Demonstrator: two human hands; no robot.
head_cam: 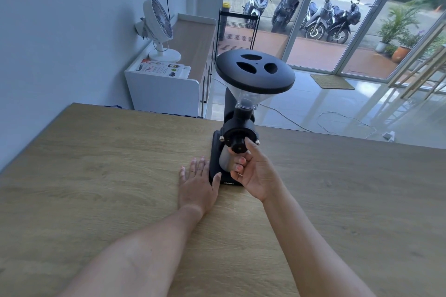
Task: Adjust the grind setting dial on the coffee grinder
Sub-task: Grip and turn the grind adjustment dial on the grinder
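Observation:
A black coffee grinder (237, 118) stands on the wooden table (108, 164), with a clear hopper under a wide black lid (254, 71). Its round black grind dial (238, 144) faces me on the front. My right hand (255, 171) grips the dial, thumb on its right side and fingers curled under it. A metal cup under the dial is partly hidden by those fingers. My left hand (198, 182) lies flat on the table, fingers spread, with its thumb against the left front corner of the grinder's black base (213, 171).
The table's far edge runs just behind the grinder. Beyond it a white cabinet (166, 89) carries a white fan (158, 29) and a book. A white cable (337, 119) trails over the tiled floor. Glass doors show parked motorbikes outside.

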